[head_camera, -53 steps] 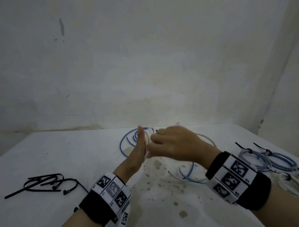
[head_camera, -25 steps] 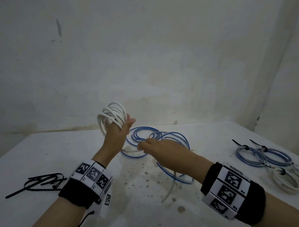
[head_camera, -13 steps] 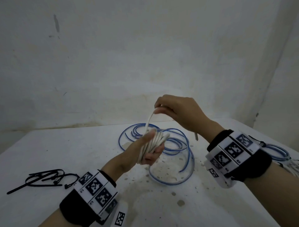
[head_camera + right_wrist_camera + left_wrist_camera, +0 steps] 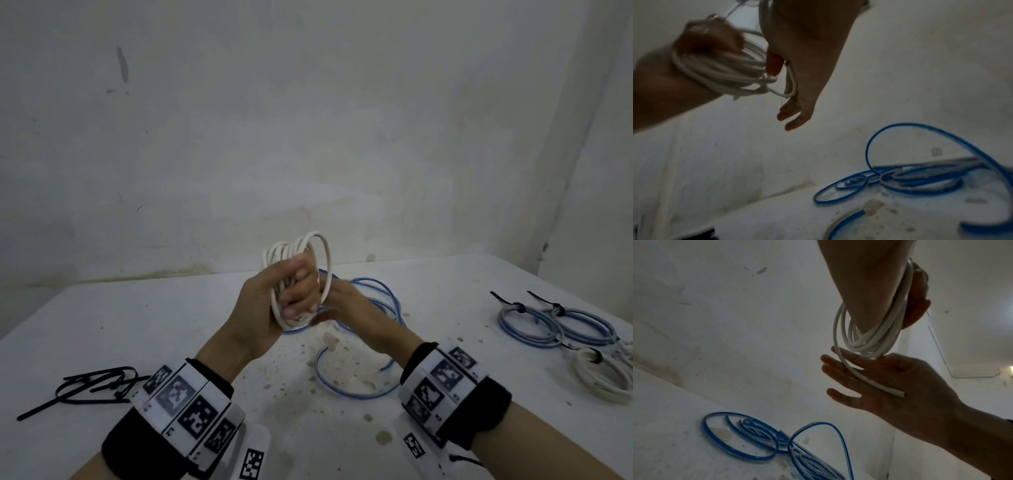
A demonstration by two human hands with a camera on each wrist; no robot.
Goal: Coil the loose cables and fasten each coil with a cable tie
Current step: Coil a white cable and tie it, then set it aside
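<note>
My left hand (image 4: 291,291) is held above the table, its fingers curled round a white cable coil (image 4: 298,253) of several turns that loops up over the knuckles. In the left wrist view the coil (image 4: 869,344) hangs round the hand (image 4: 869,288). My right hand (image 4: 352,308) sits just right of and below the left. Its fingers are straight, and the cable's free end lies across the palm (image 4: 879,382). The right wrist view shows the coil (image 4: 721,73) blurred beside my right hand (image 4: 797,89). A loose blue cable (image 4: 359,394) sprawls on the table under both hands.
The white table (image 4: 171,342) is stained. Several black cable ties (image 4: 92,383) lie at the front left. At the right lie two tied blue coils (image 4: 527,322), (image 4: 582,329) and a tied white coil (image 4: 603,373). A wall stands close behind.
My right hand has come down from above the coil to beside and below my left hand and has opened. The left hand has lifted the coil upright, with the last turn laid on.
</note>
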